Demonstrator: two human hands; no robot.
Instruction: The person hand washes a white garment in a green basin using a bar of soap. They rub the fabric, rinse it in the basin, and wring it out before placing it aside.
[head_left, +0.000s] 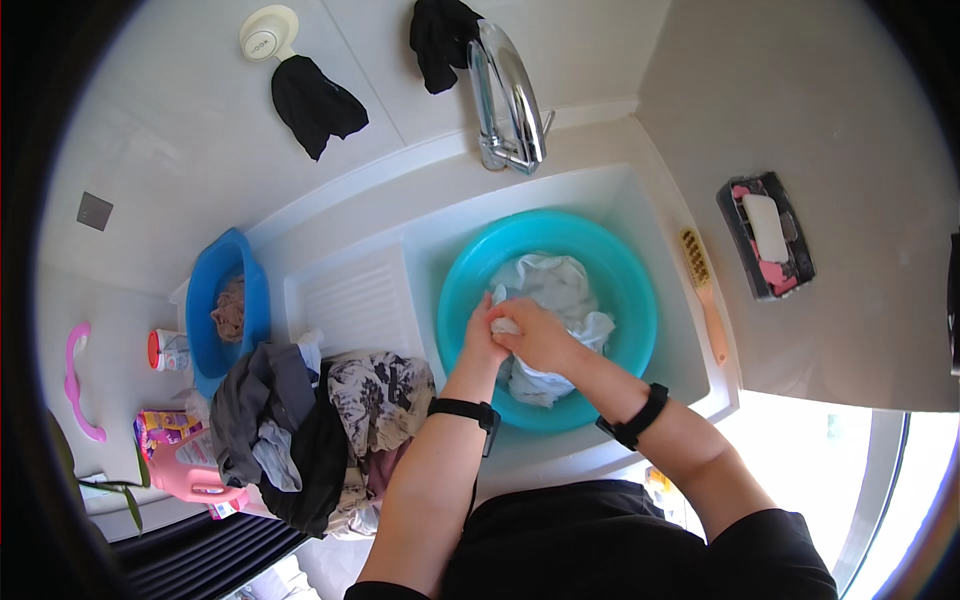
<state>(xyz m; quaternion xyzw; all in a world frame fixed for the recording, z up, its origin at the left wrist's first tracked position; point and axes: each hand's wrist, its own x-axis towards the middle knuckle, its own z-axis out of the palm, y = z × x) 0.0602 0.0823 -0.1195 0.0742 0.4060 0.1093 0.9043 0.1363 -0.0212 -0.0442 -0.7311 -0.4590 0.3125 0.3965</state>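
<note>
A round turquoise basin (630, 337) sits in a white laundry sink (679, 375). Inside it a wet white garment (551, 281) lies bunched, its folds spread to the back, right and front of my hands. Over the basin's middle, my left hand (484, 334) and my right hand (536, 334) are pressed together. A small bunch of white cloth shows between the two, gripped by both. Whether this bunch belongs to the same garment is partly hidden by my fingers. Each wrist wears a black strap.
A chrome faucet (517, 97) rises behind the basin. On the right rim lies a scrub brush (701, 289); a soap dish (799, 259) hangs on the wall. Left are a washboard (352, 300), piled clothes (281, 390), a blue tub (196, 300) and a pink jug (180, 469).
</note>
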